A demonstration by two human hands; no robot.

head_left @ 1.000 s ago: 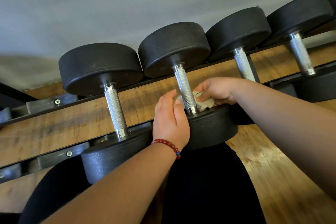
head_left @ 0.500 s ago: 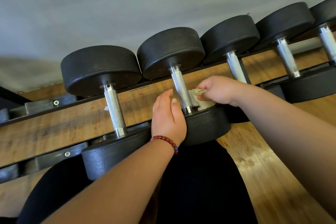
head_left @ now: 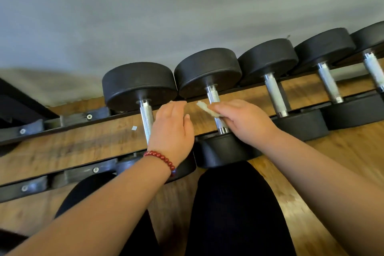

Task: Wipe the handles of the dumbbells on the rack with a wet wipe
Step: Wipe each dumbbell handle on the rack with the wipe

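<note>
The right hand (head_left: pixel 243 122) pinches a crumpled wet wipe (head_left: pixel 205 109), which pokes out of the fingers toward ten o'clock, right at the knurled second handle (head_left: pixel 213 95). Whether wipe and metal touch cannot be told, since the hand covers that handle's middle. At nine o'clock from it the left hand (head_left: pixel 172 129), fingers straight and loosely spread, holds nothing and hides the lower part of the first handle (head_left: pixel 146 118). A red bead bracelet (head_left: pixel 164 160) circles that wrist. More dumbbells run toward two o'clock along the rack (head_left: pixel 83 174); the last dumbbell (head_left: pixel 372 39) is cut off by the frame edge. Motion blur softens the fingertips.
</note>
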